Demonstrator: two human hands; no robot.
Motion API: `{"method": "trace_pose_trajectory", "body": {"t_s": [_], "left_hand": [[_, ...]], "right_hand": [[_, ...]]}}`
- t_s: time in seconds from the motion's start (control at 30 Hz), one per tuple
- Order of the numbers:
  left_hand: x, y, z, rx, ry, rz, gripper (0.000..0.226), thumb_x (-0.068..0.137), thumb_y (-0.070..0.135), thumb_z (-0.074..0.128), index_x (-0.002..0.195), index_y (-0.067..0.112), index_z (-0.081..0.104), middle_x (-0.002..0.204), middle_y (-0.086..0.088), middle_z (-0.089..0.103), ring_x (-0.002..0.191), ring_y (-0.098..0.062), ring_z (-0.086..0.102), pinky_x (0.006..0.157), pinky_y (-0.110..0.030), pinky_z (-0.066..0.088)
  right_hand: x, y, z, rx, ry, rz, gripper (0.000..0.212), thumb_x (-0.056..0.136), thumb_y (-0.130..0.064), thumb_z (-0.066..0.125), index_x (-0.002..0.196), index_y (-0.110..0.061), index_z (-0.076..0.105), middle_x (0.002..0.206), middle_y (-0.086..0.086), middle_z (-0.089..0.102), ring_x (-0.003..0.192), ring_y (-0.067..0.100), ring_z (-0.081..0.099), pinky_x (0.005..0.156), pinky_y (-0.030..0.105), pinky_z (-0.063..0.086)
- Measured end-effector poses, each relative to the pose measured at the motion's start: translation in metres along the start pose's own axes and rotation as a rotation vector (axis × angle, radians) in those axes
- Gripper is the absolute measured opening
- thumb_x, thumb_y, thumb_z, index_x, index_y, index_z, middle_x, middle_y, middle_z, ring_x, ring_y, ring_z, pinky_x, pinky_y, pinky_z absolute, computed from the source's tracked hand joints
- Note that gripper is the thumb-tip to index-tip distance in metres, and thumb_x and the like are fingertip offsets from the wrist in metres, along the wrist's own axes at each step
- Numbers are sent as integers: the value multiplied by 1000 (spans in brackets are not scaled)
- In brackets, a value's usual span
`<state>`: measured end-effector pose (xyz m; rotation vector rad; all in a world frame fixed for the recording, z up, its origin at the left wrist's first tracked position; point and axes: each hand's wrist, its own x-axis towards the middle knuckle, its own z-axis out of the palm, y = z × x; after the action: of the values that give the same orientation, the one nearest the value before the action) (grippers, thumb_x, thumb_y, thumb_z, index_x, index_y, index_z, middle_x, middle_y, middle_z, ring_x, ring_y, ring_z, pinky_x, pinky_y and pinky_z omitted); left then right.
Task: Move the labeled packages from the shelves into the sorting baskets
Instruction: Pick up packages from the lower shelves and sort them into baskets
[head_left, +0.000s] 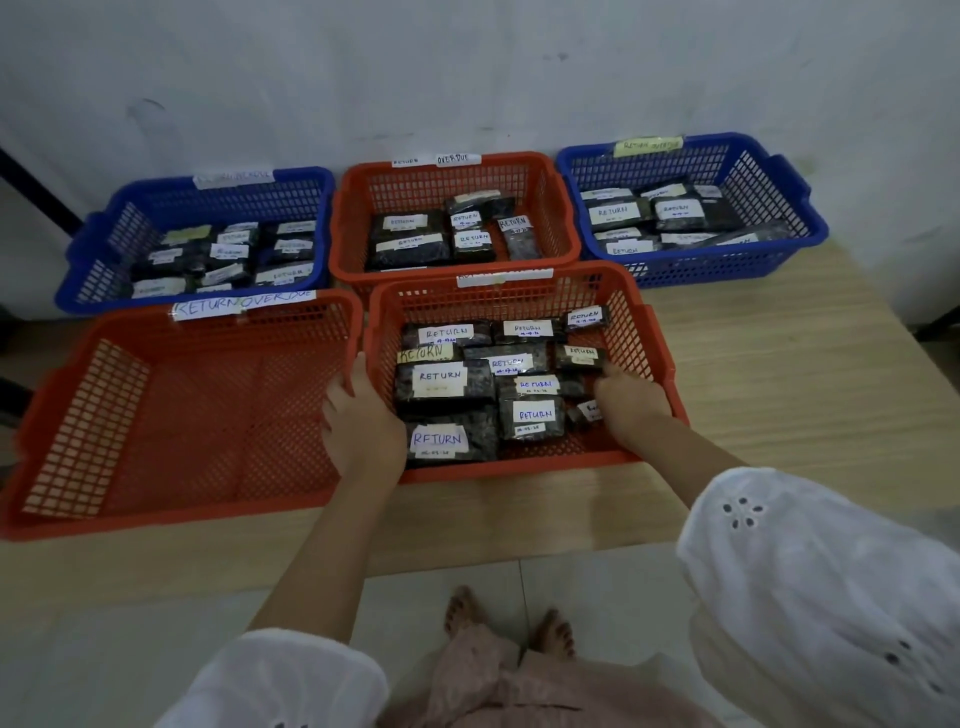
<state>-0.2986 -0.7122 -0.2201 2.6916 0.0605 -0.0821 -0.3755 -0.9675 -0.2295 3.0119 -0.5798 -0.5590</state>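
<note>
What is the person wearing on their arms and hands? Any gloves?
No gloves: the left hand and right hand are bare, with no rings or watch showing. The left sleeve and right sleeve are white, loose and puffy. The right one has little flower-shaped holes.

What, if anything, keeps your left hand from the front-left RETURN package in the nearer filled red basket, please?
Likely yes, nothing: the left hand is right beside the RETURN package, which lies uncovered in the open-topped red basket.

room inside front-left basket (208, 426), front-right basket (631, 332) crowded with packages (441, 382)
</note>
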Motion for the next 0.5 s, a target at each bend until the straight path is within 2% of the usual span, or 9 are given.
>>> {"method": "trace_pose_trajectory", "body": {"t_s": [0.5], "left_hand": [[-7,-14,1,-61,22,82,68,90,15,55,148,22,20,140,-18,31,125,-34,36,96,-50,40]], "right_hand": [[3,3,3,99,22,40,37,93,-2,42,128,-3,53,129,14,48,114,36,56,91,44,47]]}}
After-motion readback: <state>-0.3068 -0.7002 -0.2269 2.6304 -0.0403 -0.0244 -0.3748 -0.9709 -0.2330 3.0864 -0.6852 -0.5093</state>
